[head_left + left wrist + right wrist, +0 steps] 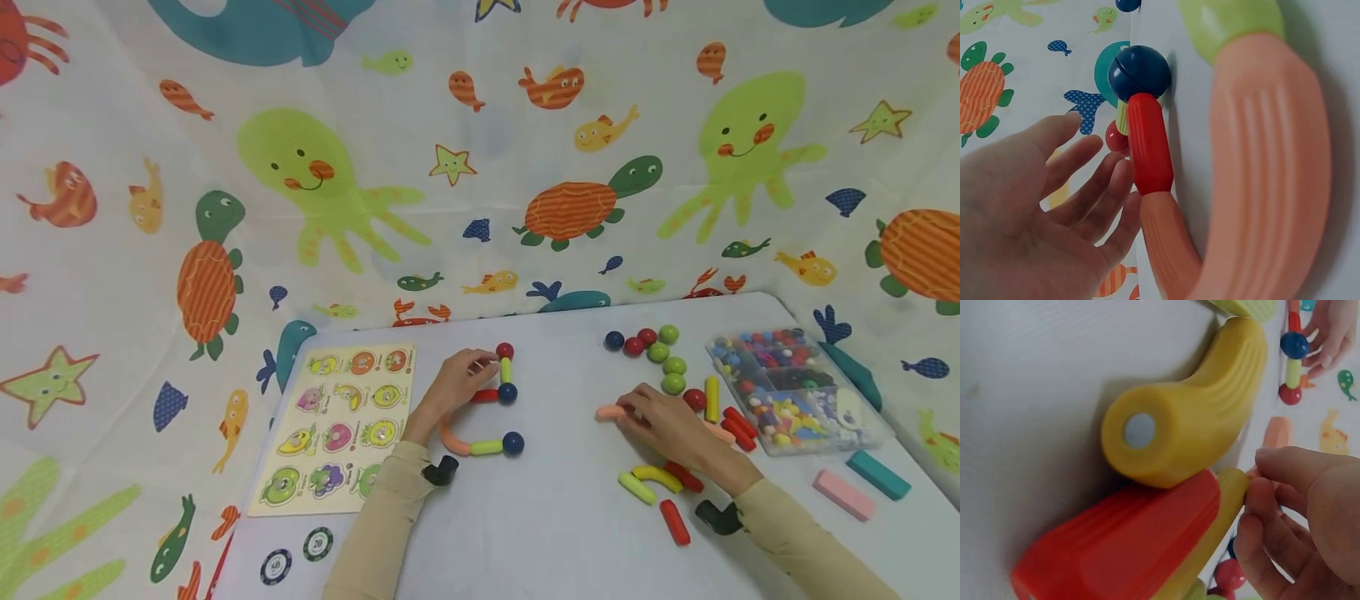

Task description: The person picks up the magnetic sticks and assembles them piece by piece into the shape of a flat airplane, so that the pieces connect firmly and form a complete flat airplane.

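Note:
On the white table stands a joined chain of magnetic sticks and balls: a red ball (505,351), a light green stick (506,369), a dark blue ball (1140,73), a red stick (1150,142), a curved orange stick (1269,169), another green stick (486,447) and a second blue ball (513,442). My left hand (457,383) lies beside this chain with fingers loosely bent; its fingertips are close to the red stick, and contact is unclear. With thumb and fingers, my right hand (663,427) pinches a curved orange stick (610,412), partly hidden by the fingers.
Loose green balls (674,383) and a yellow curved stick (1191,425) lie around my right hand, with red sticks (675,522) nearby. A divided bead box (813,452) is at the right, near pink (843,495) and teal blocks (879,475). A fruit puzzle board (300,506) lies left.

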`<state>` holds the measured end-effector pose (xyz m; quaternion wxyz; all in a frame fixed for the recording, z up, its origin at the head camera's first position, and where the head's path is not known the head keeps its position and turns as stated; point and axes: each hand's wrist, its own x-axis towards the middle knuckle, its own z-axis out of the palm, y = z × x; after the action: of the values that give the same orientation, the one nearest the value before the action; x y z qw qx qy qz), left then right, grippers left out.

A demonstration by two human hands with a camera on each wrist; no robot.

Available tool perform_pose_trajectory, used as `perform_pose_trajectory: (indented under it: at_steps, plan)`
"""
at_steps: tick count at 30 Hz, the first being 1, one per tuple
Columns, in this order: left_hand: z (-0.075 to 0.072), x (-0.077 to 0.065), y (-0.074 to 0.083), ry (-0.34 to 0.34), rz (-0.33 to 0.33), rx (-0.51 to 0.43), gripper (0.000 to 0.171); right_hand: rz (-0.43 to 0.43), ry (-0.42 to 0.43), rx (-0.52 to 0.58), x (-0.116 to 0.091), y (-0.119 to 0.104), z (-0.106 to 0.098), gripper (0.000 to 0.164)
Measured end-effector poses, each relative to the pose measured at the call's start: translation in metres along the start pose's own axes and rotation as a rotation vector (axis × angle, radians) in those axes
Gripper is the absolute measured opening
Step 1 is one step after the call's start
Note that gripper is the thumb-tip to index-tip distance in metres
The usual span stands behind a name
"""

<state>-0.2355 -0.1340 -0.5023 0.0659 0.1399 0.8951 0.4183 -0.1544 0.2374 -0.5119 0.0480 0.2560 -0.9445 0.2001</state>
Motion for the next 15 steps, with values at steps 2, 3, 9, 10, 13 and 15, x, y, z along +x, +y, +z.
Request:
perform_pose_trajectory:
  at_steps: [2, 3, 9, 10, 13, 15]
  plan:
    - [0.0, 0.001, 0.0, 0.002, -0.001, 0.001, 0.037, -0.016, 0.013, -0.015, 0.001, -0.001, -0.001, 0.027]
    - [0.0, 0.002, 0.0, 0.003, 0.001, 0.002, 0.037, -0.013, 0.015, -0.019, 0.002, -0.002, -0.001, 0.027]
    - [0.001, 0.007, -0.001, 0.018, 0.025, 0.025, 0.036, 0.057, -0.015, 0.038, 0.006, -0.004, -0.003, 0.028]
    - [0.001, 0.008, -0.001, 0.019, 0.025, 0.025, 0.037, 0.064, -0.013, 0.052, 0.008, -0.004, -0.003, 0.029]
    - [0.002, 0.01, -0.001, 0.018, 0.01, 0.017, 0.038, 0.075, 0.01, 0.11, 0.015, -0.004, -0.003, 0.029]
    - [0.003, 0.012, 0.0, 0.014, -0.009, 0.012, 0.04, 0.062, 0.036, 0.145, 0.022, -0.004, -0.004, 0.028]
